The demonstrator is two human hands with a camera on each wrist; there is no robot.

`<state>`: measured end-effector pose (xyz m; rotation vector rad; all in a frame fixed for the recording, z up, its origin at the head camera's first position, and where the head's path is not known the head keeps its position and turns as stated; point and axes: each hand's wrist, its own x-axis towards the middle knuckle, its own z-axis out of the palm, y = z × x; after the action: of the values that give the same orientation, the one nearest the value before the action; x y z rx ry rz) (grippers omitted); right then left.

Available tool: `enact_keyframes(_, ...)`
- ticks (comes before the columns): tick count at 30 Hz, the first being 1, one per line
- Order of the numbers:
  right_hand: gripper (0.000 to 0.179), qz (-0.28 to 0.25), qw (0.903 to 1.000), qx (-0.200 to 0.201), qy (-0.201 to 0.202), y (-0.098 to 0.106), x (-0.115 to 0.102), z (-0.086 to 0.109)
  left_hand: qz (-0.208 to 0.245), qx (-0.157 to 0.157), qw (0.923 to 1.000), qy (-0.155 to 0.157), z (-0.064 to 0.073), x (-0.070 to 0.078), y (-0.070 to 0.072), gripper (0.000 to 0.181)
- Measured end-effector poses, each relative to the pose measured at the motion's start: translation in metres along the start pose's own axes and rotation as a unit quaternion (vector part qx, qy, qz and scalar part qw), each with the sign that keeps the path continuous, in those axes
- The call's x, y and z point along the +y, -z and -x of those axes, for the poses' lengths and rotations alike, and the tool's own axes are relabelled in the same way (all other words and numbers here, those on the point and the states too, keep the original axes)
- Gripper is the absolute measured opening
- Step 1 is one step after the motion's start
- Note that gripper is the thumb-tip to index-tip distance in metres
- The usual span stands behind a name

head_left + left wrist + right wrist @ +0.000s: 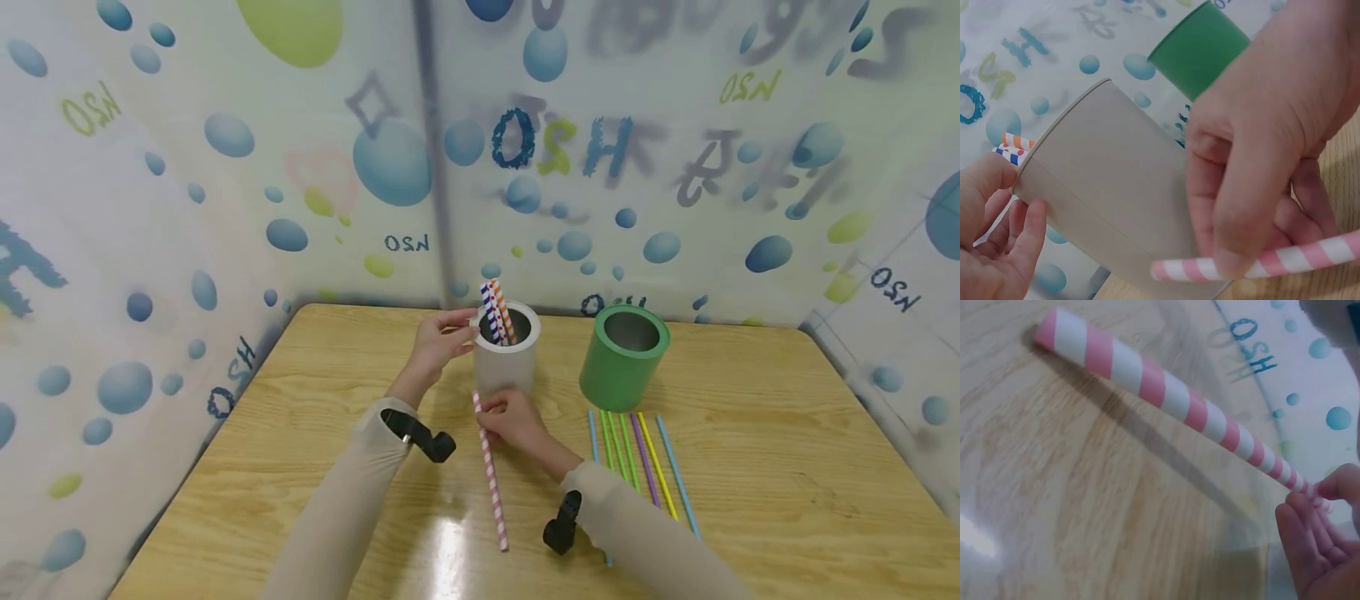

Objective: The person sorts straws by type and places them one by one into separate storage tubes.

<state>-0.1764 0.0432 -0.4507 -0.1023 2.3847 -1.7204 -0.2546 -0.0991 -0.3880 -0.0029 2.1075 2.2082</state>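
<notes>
A pink-and-white striped paper straw slants up off the table, pinched near its upper end between thumb and fingers of my right hand. Right behind that hand stands a white cup, upright. Several patterned straws, blue-striped, red-dotted and orange-striped, lean inside it. My left hand is at the cup's left rim, thumb and loosely bent fingertips against it. In the left wrist view, the straw's tip overlaps the cup's lower wall. The right wrist view shows the straw's far end above its shadow.
To the right of the white cup stands a green cup. Several thin plastic straws, blue, green, purple and yellow, lie in front of it, partly under the right sleeve. A patterned curtain hangs behind the wooden table.
</notes>
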Motion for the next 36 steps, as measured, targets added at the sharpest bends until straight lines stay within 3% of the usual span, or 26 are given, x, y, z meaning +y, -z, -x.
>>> enact_keyframes(5, 0.014, -0.028, 0.9985, 0.002, 0.046, 0.003, -0.007, 0.004, 0.003, 0.0, 1.0, -0.003, 0.001, 0.001, 0.0, 0.035)
enact_keyframes(16, 0.016, -0.07, 0.9946, -0.016, 0.076, 0.017, -0.027, 0.011, -0.004, 0.001, 1.0, 0.002, 0.0, -0.001, 0.0, 0.034)
enact_keyframes(26, 0.015, -0.042, 0.9883, 0.0, 0.147, 0.048, -0.062, 0.006, -0.003, 0.002, 1.0, -0.002, 0.0, -0.001, -0.001, 0.033)
enact_keyframes(36, 0.014, 0.014, 0.976, 0.013, 0.217, 0.084, -0.096, -0.016, -0.005, 0.003, 1.0, 0.002, 0.001, 0.001, -0.001, 0.035)
